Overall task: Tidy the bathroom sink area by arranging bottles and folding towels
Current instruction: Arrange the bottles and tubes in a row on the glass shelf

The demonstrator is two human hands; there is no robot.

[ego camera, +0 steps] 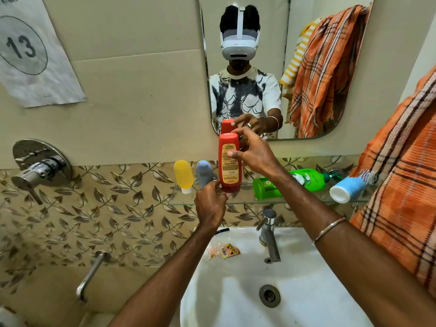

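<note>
Standing upright, cap down, the red bottle (229, 162) is pinched by both hands' fingers (232, 154).

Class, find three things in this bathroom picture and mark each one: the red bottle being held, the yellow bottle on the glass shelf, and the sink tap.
red bottle (230, 161), head view, on its label at mid-body.
yellow bottle (183, 173), head view, on the middle of its body.
sink tap (269, 230), head view, on its upright metal stem.

On the glass shelf (295, 201) above the white ceramic sink (306, 291), the small yellow tube (183, 175) stands leftmost, the grey tube (204, 175) just right of it, then the tall red bottle (229, 166). Further right lie the green pump bottle (304, 179) and the blue-and-white bottle (345, 190).
</note>
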